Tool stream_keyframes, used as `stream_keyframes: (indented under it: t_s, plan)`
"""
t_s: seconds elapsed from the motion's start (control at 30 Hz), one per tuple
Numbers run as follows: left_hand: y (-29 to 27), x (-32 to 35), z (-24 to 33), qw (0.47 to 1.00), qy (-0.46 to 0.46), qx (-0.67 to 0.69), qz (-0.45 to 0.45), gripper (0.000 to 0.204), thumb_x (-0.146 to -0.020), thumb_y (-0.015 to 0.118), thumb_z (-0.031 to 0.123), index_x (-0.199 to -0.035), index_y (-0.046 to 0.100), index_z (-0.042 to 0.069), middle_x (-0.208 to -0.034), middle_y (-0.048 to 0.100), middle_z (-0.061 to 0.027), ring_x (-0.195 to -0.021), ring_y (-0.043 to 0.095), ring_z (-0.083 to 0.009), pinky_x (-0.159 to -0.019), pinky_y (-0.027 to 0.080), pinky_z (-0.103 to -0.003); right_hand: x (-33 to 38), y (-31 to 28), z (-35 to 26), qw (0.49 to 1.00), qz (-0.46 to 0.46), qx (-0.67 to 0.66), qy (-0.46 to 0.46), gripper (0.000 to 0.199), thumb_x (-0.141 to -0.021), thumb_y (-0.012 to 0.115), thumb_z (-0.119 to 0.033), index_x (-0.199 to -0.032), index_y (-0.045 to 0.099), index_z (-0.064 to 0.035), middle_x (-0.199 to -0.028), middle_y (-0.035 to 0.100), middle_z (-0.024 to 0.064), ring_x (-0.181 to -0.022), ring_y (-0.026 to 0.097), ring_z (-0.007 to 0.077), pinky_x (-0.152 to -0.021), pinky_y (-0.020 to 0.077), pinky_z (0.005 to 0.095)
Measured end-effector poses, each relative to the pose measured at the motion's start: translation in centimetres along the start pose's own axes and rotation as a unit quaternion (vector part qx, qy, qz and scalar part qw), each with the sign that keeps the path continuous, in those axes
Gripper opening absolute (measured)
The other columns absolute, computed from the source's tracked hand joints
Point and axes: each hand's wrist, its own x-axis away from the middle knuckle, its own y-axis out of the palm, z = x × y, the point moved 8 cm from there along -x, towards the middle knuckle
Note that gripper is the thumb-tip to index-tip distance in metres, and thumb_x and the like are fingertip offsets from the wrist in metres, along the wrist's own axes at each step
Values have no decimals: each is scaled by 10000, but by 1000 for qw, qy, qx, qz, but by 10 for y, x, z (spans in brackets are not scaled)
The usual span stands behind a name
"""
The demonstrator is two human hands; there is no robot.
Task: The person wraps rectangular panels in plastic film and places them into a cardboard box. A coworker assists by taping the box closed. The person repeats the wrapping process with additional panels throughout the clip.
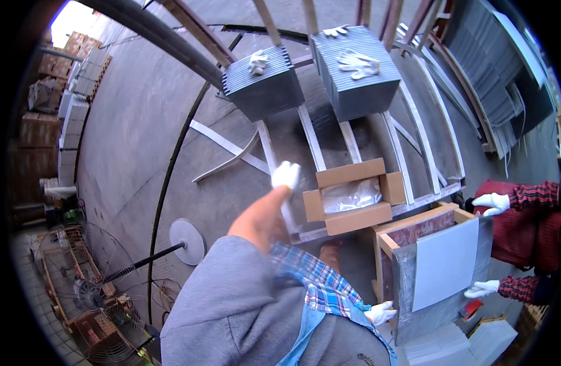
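Note:
My left hand [286,175], in a white glove, reaches forward beside an open cardboard box [355,226] with clear plastic lining inside. Its outline is blurred and I see nothing in it. Low in the view, my right hand [380,313], also gloved, is at the near left edge of a grey-topped wooden work stand [405,287], fingers stretched toward it. On that stand lies a pale flat panel [446,263]. A co-worker's gloved hands [492,204] are at the right side, one by the panel's upper corner and one at its lower edge.
Two stacks of grey ribbed panels [265,91] [363,82] stand on metal rails ahead, with white gloves [358,63] on top. A pedestal fan [88,293] is at left. A red-brown padded seat [497,235] is at right. White panels [439,348] are stacked below the stand.

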Motion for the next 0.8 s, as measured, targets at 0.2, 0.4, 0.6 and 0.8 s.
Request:
stream_keyframes:
  t_s: [0.2, 0.4, 0.6, 0.8]
  plan:
    - [-120, -94, -153, 978, -184, 69, 75, 543, -957, 548, 438, -1345, 539, 59, -1273, 631, -246, -1165, 615, -435, -986, 486, -512, 112, 86, -6, 967, -190, 130, -105, 608, -1049, 491, -393, -1497, 430, 13, -1538, 442, 230, -1405, 439, 377, -1166, 349, 412]
    - [-164, -219, -210, 984, -141, 33, 106, 766, -929, 574, 437, -1575, 328, 107, -1604, 344, -217, -1358, 481, -415, -1123, 397, -485, 216, 109, -130, 919, -259, 134, -267, 552, -1037, 541, -329, -1448, 485, 36, -1507, 485, 224, -1391, 459, 365, -1167, 336, 403]
    - [-184, -286, -249, 987, -147, 3, 70, 780, -889, 622, 422, -1541, 360, 83, -1592, 349, -209, -1317, 513, -415, -1085, 428, -491, 255, 125, -186, 902, -298, 120, -289, 532, -1038, 553, -291, -1454, 483, 35, -1497, 505, 209, -1367, 492, 335, -1156, 352, 389]
    - [-190, -314, -233, 982, -131, -56, 123, 573, -864, 715, 409, -1283, 533, 63, -1281, 550, -199, -1156, 605, -389, -944, 502, -507, 267, 134, -159, 926, -310, 74, -202, 528, -1040, 555, -270, -1465, 475, 35, -1491, 516, 202, -1363, 500, 299, -1152, 354, 368]
